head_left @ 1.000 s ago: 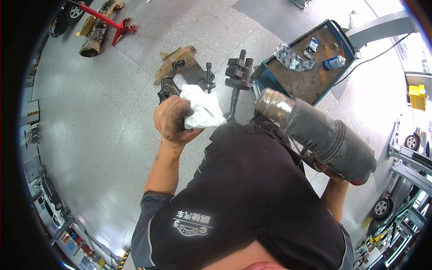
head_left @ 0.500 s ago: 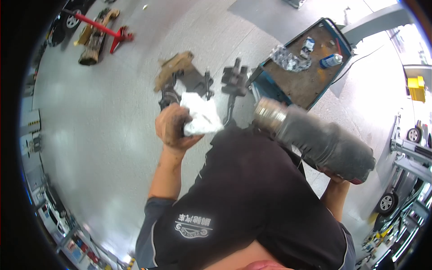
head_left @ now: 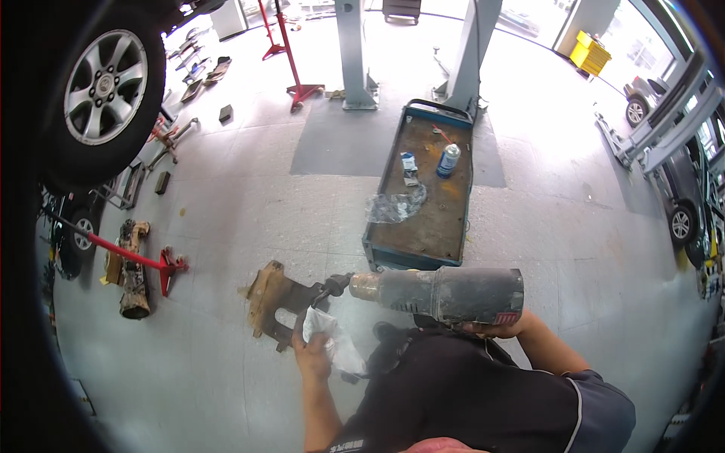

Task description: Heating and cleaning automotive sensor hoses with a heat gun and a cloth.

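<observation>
My right hand [head_left: 504, 326] is wrapped round the underside of a large dark heat gun [head_left: 442, 294], most of its fingers hidden by the body. The heat gun lies level across me, its dirty metal nozzle pointing left. Just off the nozzle tip is the knobbed end of a dark metal part [head_left: 330, 290]. Closed on a crumpled white cloth or paper [head_left: 337, 349], my left hand [head_left: 311, 356] appears to grip the dark part through it. Below and beyond lies a dirty brown and black metal bracket [head_left: 273, 306] on the floor.
Ahead stands a blue-rimmed cart [head_left: 423, 204] with a spray can [head_left: 448, 161], a small packet [head_left: 408, 164] and clear plastic wrap [head_left: 398, 205]. At the left are a raised vehicle's wheel [head_left: 106, 87], a red stand [head_left: 170, 266] and a grimy cylindrical part [head_left: 134, 279]. Lift posts [head_left: 356, 53] rise beyond.
My view has tilted up, showing more of the workshop. The heat gun has swung level, its nozzle now close to the dark part. My left hand still holds the white cloth or paper.
</observation>
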